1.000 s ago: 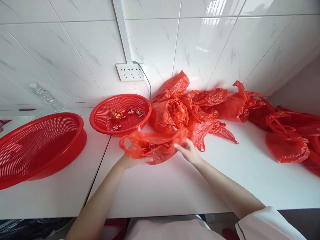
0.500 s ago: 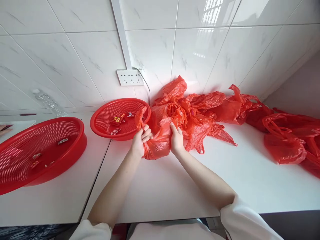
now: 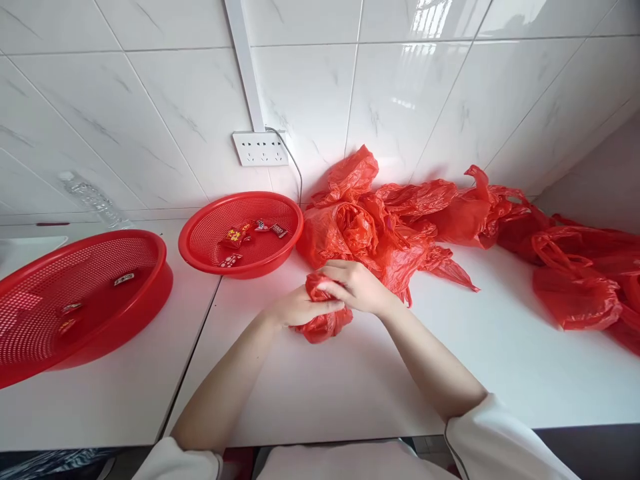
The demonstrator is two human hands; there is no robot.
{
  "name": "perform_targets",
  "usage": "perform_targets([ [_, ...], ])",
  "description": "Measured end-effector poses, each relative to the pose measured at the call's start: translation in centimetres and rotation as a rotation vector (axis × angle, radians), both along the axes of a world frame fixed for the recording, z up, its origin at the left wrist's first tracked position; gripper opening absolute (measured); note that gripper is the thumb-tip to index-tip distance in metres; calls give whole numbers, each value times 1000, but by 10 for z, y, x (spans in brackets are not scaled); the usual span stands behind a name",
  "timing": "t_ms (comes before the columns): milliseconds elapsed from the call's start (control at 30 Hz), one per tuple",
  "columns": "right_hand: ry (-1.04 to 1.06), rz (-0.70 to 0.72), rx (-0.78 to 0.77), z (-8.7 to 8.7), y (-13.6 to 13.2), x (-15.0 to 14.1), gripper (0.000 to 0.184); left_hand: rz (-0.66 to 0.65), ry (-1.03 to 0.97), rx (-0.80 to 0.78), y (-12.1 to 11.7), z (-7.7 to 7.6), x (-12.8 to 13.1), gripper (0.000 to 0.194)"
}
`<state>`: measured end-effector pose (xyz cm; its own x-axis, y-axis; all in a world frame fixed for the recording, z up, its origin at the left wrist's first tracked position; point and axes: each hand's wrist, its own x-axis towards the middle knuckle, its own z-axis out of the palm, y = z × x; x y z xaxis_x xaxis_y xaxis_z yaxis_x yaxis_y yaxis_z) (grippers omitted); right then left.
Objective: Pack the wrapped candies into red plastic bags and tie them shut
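Both of my hands are closed on one red plastic bag (image 3: 325,328), bunched into a small bundle just above the white table. My left hand (image 3: 299,307) grips it from the left, with the thumb across the bag. From the right, my right hand (image 3: 353,285) bends over its top, fingers pressed on the gathered plastic. What the bag contains is hidden now. Behind and left of my hands is a round red basket (image 3: 200,257) holding several small wrapped packets (image 3: 233,237). A heap of red plastic bags (image 3: 345,223) lies just beyond my right hand.
A larger red basket (image 3: 163,267) stands at the left with a few small packets (image 3: 124,279) inside. More red bags (image 3: 575,293) lie along the right. A clear plastic bottle (image 3: 95,199), a wall socket (image 3: 261,148) and its cable are at the back.
The bag was spread open between my hands with packets showing in it; it was then gathered and is now a compact bundle. Small packets have appeared in the left basket.
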<state>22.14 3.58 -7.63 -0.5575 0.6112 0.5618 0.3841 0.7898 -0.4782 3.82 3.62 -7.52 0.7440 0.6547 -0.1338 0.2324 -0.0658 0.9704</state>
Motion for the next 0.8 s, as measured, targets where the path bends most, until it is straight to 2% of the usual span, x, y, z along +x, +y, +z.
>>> perform_targets([
  [67, -13, -11, -160, 5, -1, 6, 34, 36, -113, -120, 1, -2, 2, 32],
  [133, 0, -33, -275, 8, -1, 13, 31, 135, -198, -312, 3, -3, 1, 39],
  [233, 4, -22, -340, 12, -3, 18, 26, 231, -266, -533, 6, 1, -4, 43],
  [433, 14, -97, -341, 15, -9, 11, 27, 315, -303, -534, 7, 3, -7, 35],
  [633, 104, -75, -305, 6, -6, 5, 22, 253, -249, -606, 9, 0, -16, 30],
  [800, 82, -94, -245, 11, -9, 10, 21, 249, -276, -701, 9, 4, -15, 29],
])
